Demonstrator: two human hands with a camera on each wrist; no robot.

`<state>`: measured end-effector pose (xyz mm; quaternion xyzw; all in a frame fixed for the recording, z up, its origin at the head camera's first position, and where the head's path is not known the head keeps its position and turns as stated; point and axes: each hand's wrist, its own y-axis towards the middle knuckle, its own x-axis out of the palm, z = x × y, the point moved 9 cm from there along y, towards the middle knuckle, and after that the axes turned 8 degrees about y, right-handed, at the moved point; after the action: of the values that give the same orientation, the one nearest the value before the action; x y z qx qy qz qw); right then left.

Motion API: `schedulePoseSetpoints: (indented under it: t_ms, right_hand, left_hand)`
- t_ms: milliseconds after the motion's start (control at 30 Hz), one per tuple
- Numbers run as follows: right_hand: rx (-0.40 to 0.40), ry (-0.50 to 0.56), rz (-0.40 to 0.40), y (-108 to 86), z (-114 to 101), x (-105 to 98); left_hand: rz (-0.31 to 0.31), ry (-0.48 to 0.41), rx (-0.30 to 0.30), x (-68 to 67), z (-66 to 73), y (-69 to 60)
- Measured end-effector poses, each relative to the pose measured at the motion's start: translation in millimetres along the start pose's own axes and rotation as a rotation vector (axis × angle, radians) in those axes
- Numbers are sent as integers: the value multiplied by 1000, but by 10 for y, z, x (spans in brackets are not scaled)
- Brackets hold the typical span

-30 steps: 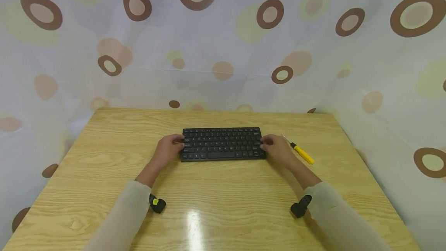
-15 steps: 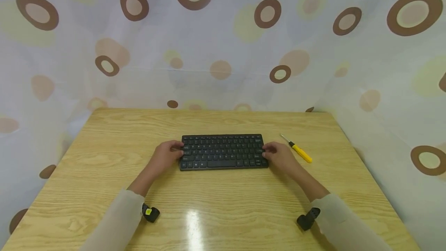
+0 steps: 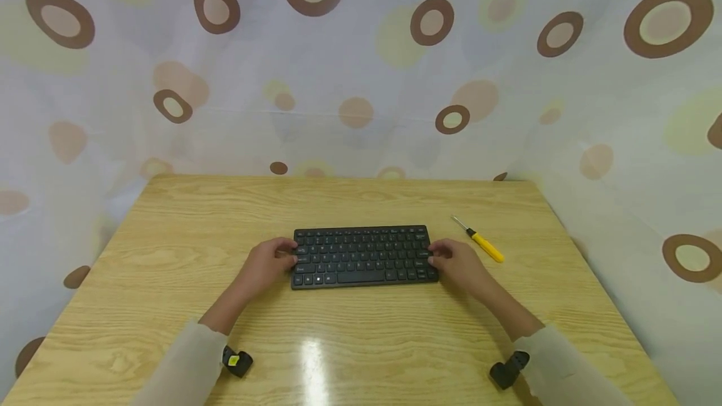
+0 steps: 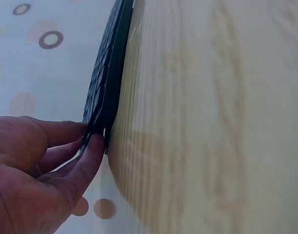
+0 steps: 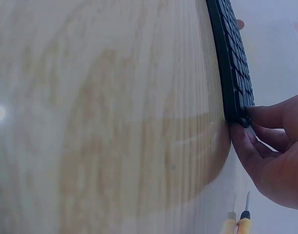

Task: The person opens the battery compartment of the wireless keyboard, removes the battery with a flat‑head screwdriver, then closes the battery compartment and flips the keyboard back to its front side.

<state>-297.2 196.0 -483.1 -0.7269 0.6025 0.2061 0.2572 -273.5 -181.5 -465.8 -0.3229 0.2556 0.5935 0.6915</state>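
Note:
A black compact keyboard (image 3: 363,258) lies keys up near the middle of the wooden table in the head view. My left hand (image 3: 267,267) holds its left end between thumb and fingers. At the opposite end my right hand (image 3: 461,268) pinches the right edge in the same way. The left wrist view shows the keyboard (image 4: 107,83) side-on, its corner between the digits of the left hand (image 4: 36,170). Seen from the right wrist, the right hand (image 5: 280,156) grips the other corner of the keyboard (image 5: 231,68). The keyboard's underside is hidden.
A screwdriver (image 3: 486,247) with a yellow handle lies on the table (image 3: 361,343) just right of the right hand, its tip pointing away to the left. A wall or curtain (image 3: 361,67) with brown ring patterns stands behind the table's far edge.
The keyboard has come nearer to the person along the table, with both hands moving back along with it at its ends. The screwdriver has stayed in place.

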Motion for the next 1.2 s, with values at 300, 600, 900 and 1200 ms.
schedulePoseSetpoints:
  t_ms: [300,600,900,1200]
  right_hand:
    - [-24,20,8,-79,34,-19]
    - [-14,48,-36,-240,114,-16]
    - [-43,41,-33,-268,95,10]
    - [-40,45,-23,-307,32,28]
  left_hand:
    - [-6,-73,11,17,-52,36]
    - [-26,-165,21,-4,-95,260]
    - [-56,-189,7,-19,-77,316]
    - [-50,-219,4,-3,-110,326]
